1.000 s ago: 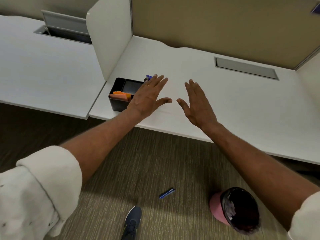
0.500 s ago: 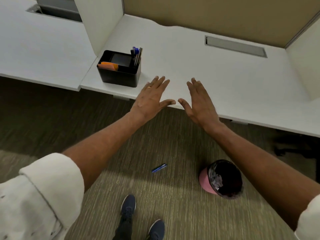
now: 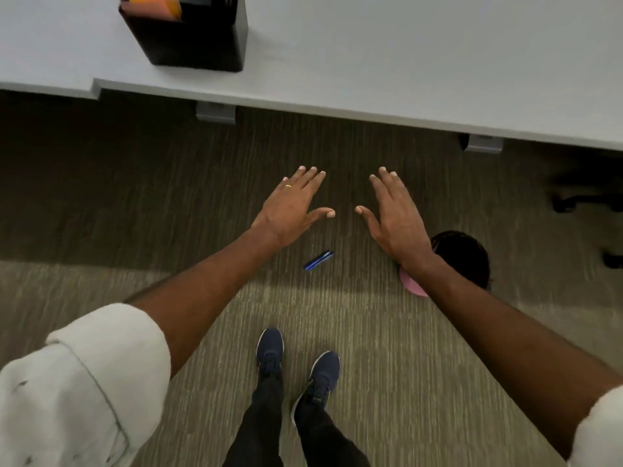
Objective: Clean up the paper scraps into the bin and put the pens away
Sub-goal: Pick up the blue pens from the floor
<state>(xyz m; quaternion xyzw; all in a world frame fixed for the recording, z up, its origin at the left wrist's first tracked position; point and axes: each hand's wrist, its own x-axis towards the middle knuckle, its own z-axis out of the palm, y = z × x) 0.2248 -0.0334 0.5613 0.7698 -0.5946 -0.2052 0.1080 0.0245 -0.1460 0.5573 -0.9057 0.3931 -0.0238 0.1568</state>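
A blue pen [image 3: 318, 260] lies on the carpet between my two forearms. My left hand [image 3: 292, 207] is spread flat and empty, up and to the left of the pen. My right hand [image 3: 396, 214] is also spread flat and empty, to the pen's upper right. A pink bin [image 3: 462, 257] with a black liner stands on the floor, partly hidden behind my right wrist. A black desk organiser [image 3: 195, 35] with orange paper in it stands on the white desk [image 3: 404, 62] at the upper left.
The desk edge runs across the top, with grey brackets [image 3: 215, 112] under it. Black chair castors [image 3: 586, 200] show at the right under the desk. My two feet in dark blue shoes [image 3: 296, 365] stand on the carpet below the pen.
The view has tilted down from the desk to the floor. My hands, still spread and empty, now hang over the carpet near the pen and bin instead of over the desk edge.
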